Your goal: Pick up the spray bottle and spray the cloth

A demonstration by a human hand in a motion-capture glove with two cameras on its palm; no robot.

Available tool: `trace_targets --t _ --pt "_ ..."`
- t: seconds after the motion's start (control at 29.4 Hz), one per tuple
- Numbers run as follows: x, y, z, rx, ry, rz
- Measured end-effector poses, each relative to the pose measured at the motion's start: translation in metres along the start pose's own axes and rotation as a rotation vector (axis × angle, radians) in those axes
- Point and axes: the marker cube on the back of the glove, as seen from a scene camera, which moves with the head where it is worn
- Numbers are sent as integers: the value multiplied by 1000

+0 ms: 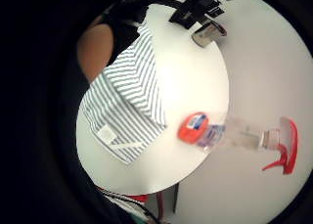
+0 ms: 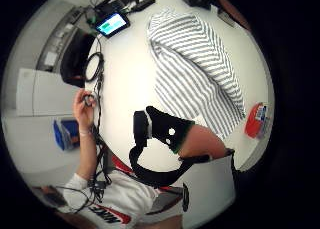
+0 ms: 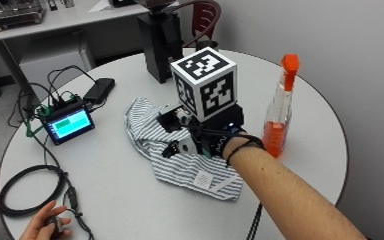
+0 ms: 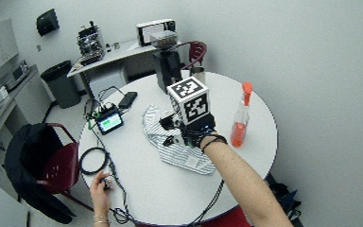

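Observation:
A clear spray bottle (image 3: 277, 117) with orange liquid and an orange trigger head stands upright near the round white table's (image 3: 119, 185) right edge. A grey-and-white striped cloth (image 3: 153, 150) lies crumpled in the middle of the table. My gloved right hand (image 3: 195, 137) hovers over the cloth, left of the bottle and apart from it, fingers relaxed and holding nothing. The palm views show the cloth (image 1: 129, 104) (image 2: 195, 74) spread below, the bottle (image 1: 230, 133) (image 2: 256, 120) beside it at the table's rim, and my thumb (image 2: 162, 126).
A small device with a green screen (image 3: 65, 122) and a black pack (image 3: 99, 90) sit at the left with cables. A coiled cable (image 3: 25, 192) lies front left beside the bare left hand (image 3: 45, 227). A tall black stand (image 3: 160, 45) rises at the back.

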Motion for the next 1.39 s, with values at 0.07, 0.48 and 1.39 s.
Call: trace_targets --t 0.07,0.48,1.39 --pt "-8 16 -3 28 -8 -48" --pt "18 110 -12 159 -107 -109" --pt "196 100 29 348 -1006 169"
